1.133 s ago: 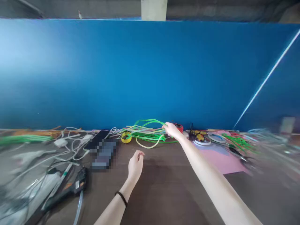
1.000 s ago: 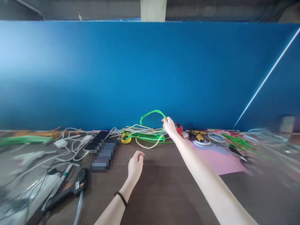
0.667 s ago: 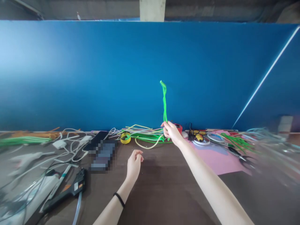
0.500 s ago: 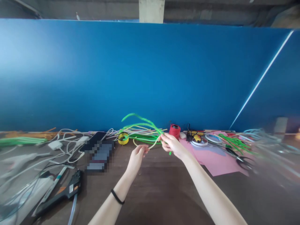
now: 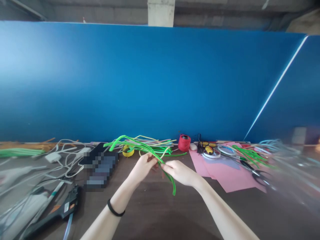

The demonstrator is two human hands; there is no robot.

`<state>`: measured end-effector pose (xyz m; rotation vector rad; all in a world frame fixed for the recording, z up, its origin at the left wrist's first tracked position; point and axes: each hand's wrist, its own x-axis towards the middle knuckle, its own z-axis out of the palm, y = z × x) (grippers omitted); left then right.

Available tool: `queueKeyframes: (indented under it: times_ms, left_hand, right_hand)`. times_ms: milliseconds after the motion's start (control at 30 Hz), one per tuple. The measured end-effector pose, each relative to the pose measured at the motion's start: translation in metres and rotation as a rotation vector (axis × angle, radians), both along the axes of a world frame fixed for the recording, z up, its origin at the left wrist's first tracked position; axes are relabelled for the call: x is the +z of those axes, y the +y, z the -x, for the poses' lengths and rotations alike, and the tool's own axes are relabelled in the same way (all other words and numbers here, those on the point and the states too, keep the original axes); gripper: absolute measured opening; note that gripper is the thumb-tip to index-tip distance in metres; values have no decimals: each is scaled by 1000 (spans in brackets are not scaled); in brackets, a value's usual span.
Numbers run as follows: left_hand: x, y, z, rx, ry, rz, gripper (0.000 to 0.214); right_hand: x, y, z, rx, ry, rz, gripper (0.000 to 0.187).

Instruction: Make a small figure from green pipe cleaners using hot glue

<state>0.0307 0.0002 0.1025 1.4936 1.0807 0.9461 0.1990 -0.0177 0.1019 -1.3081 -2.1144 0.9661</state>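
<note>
Several long bright green pipe cleaners [image 5: 142, 145] run diagonally through my fingers, their upper ends curving to the left and a lower end bending down below the hands. A thin cream pipe cleaner [image 5: 165, 152] shows between my hands, partly hidden by the fingers. My left hand [image 5: 143, 167] is closed, pinching the bundle from the left. Close beside it, my right hand [image 5: 180, 172] pinches the green stems with thumb and fingers, just above where their lower end hangs. The fingertips nearly meet over the brown table.
Beyond the hands lie more stems, a yellow tape roll [image 5: 128, 151] and a red spool [image 5: 184, 143]. Pink paper [image 5: 232, 178], scissors [image 5: 260, 175] and white tape rolls are right. Left are a blurred dark device [image 5: 101, 171], white cables and a glue gun [image 5: 71, 203].
My right hand has come down with the green pipe cleaners, which now lie lower and across my left fingers. My left hand has shifted slightly left, and the two hands are closer together.
</note>
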Motion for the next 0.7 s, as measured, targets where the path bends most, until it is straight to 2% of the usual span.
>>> queueKeyframes:
  times_ms: [267,433,700]
  left_hand:
    - [5,-7,-3,-213,88,37,24]
    - [13,-13,-4,-171,49,15,29]
    - [15,-16,-3,-213,-104,65,30]
  right_hand:
    - [5,-6,-6,68,154,-108,46]
    - [3,-10,1,13,246,-239,45]
    - [-4,-13,9,9,296,-290,50]
